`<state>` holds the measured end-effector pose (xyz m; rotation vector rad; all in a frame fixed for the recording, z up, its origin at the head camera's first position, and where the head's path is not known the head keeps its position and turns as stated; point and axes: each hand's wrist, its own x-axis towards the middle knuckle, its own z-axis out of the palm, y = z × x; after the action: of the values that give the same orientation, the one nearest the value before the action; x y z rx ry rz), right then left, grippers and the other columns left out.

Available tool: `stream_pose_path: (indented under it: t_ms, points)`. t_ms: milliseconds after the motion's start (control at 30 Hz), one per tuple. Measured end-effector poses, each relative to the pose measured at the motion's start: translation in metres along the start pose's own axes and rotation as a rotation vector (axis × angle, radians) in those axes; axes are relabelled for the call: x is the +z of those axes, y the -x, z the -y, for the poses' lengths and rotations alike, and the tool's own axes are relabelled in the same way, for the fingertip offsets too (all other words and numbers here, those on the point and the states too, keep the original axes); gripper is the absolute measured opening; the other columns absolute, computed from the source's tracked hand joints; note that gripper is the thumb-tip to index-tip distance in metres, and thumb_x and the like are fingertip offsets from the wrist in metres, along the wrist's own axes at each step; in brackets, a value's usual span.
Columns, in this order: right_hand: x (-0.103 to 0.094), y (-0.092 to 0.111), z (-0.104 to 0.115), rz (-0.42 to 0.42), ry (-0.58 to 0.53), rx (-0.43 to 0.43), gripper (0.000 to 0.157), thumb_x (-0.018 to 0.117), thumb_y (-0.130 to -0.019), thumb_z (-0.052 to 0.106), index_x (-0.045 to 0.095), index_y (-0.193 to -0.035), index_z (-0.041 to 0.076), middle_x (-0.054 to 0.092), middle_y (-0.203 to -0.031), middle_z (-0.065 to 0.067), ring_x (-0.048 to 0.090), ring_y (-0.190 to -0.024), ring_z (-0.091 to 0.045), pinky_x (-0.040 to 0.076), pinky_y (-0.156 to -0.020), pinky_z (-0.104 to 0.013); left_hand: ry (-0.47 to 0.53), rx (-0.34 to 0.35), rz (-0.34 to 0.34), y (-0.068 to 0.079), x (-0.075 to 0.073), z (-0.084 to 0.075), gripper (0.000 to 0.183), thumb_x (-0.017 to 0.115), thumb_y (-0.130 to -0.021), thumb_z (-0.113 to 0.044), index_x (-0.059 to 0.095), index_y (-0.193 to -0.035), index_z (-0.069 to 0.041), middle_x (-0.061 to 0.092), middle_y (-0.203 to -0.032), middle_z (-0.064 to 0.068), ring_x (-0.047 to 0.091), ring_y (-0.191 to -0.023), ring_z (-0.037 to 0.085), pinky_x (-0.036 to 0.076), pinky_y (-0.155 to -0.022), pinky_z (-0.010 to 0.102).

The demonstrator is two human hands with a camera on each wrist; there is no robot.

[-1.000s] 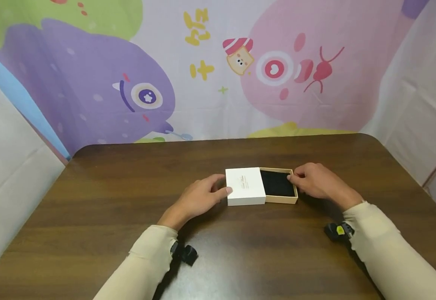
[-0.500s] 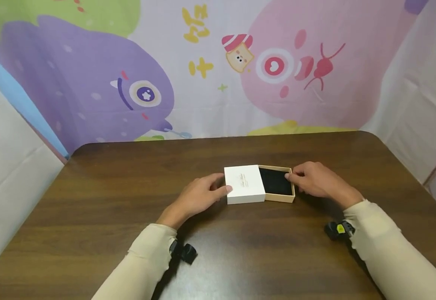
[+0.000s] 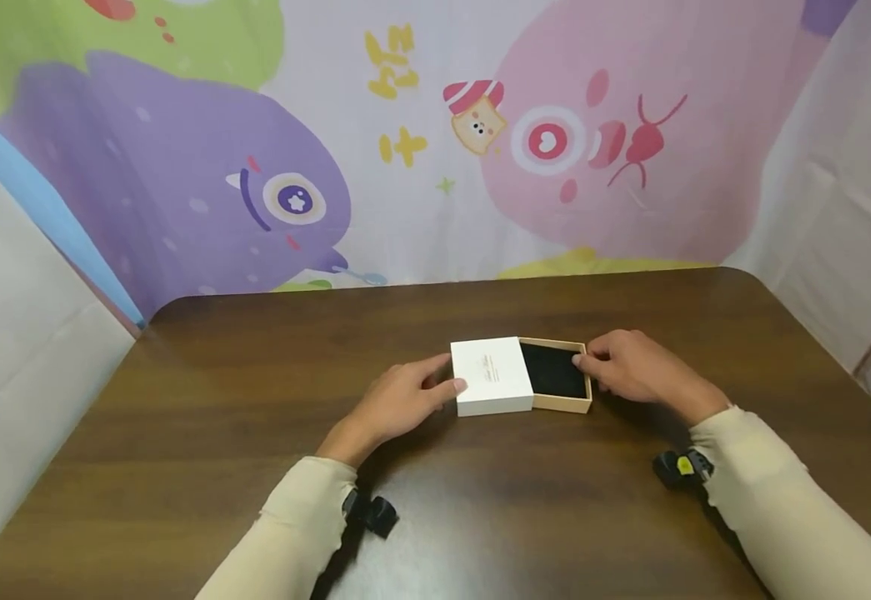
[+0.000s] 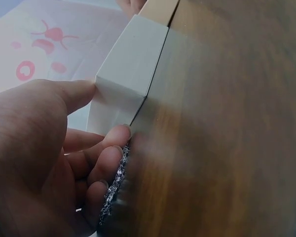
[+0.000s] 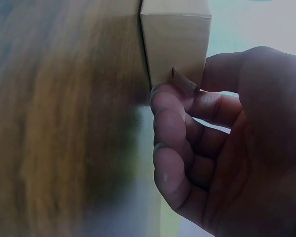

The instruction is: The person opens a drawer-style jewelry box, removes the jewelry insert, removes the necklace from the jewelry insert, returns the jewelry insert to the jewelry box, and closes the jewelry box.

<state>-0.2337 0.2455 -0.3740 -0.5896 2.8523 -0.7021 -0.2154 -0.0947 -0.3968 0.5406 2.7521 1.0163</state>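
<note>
A white drawer-style gift box lies partly pulled out on the table. Its sleeve (image 3: 489, 375), with small printed lettering on top, covers the left part of the tan tray (image 3: 561, 403). Black padding (image 3: 551, 371) lines the tray's exposed part. My left hand (image 3: 397, 400) grips the sleeve's left end, thumb on the top edge and fingers at the end face. A glittery silver strip like a chain (image 4: 114, 185) runs along those fingertips in the left wrist view. My right hand (image 3: 636, 365) pinches the tray's right end wall, where a small tab (image 5: 183, 81) sticks out.
The brown wooden table (image 3: 255, 358) reaches back to a cartoon-printed cloth (image 3: 405, 208). Pale cloth walls (image 3: 840, 192) stand on both sides. A small black camera (image 3: 381, 517) is strapped to each wrist.
The tray has slid slightly left into the sleeve, so a little less black padding shows. Both hands keep their hold. The head view has shifted slightly.
</note>
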Motion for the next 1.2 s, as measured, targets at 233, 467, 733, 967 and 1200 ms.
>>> stream_pose_path:
  t_ms: [233, 467, 733, 967, 1200]
  points:
    - [-0.0046, -0.0049, 0.0012, -0.020, 0.006, -0.017, 0.038, 0.056, -0.103, 0.028, 0.059, -0.068, 0.016, 0.058, -0.064, 0.003, 0.052, -0.056, -0.014, 0.041, -0.054, -0.033, -0.045, 0.002, -0.002, -0.0055, -0.0072, -0.0020, 0.070, 0.055, -0.097, -0.059, 0.047, -0.151, -0.015, 0.063, -0.076, -0.007, 0.059, -0.068, 0.012, 0.043, -0.062, 0.034]
    - [-0.0036, -0.0039, 0.0009, -0.006, -0.015, -0.012, 0.037, 0.057, -0.103, 0.030, 0.060, -0.069, 0.015, 0.058, -0.065, 0.002, 0.054, -0.056, -0.013, 0.042, -0.053, -0.033, -0.041, -0.011, 0.002, -0.0054, -0.0061, -0.0013, 0.070, 0.056, -0.096, -0.059, 0.047, -0.151, -0.016, 0.063, -0.077, -0.006, 0.059, -0.069, 0.012, 0.042, -0.061, 0.033]
    - [-0.0038, -0.0067, 0.0010, -0.013, 0.016, -0.033, 0.037, 0.057, -0.102, 0.028, 0.059, -0.068, 0.016, 0.058, -0.064, 0.004, 0.053, -0.057, -0.013, 0.042, -0.055, -0.033, -0.027, -0.026, 0.003, -0.0032, -0.0059, -0.0003, 0.070, 0.055, -0.097, -0.059, 0.046, -0.152, -0.018, 0.065, -0.077, -0.008, 0.062, -0.073, 0.009, 0.044, -0.066, 0.034]
    - [-0.0034, -0.0040, -0.0012, -0.018, 0.058, -0.001, 0.038, 0.057, -0.102, 0.029, 0.058, -0.066, 0.018, 0.057, -0.065, 0.005, 0.047, -0.057, -0.014, 0.037, -0.055, -0.032, -0.030, -0.023, 0.009, -0.0028, -0.0025, -0.0008, 0.068, 0.055, -0.097, -0.060, 0.047, -0.151, -0.020, 0.064, -0.077, -0.008, 0.062, -0.072, 0.009, 0.043, -0.066, 0.034]
    - [-0.0002, -0.0031, -0.0019, -0.012, 0.041, -0.003, 0.042, 0.055, -0.104, 0.035, 0.057, -0.066, 0.017, 0.057, -0.064, 0.004, 0.049, -0.057, -0.014, 0.039, -0.056, -0.033, -0.023, -0.021, 0.012, -0.0028, 0.0000, -0.0008, 0.067, 0.055, -0.097, -0.059, 0.048, -0.150, -0.019, 0.064, -0.077, -0.007, 0.062, -0.072, 0.010, 0.044, -0.067, 0.034]
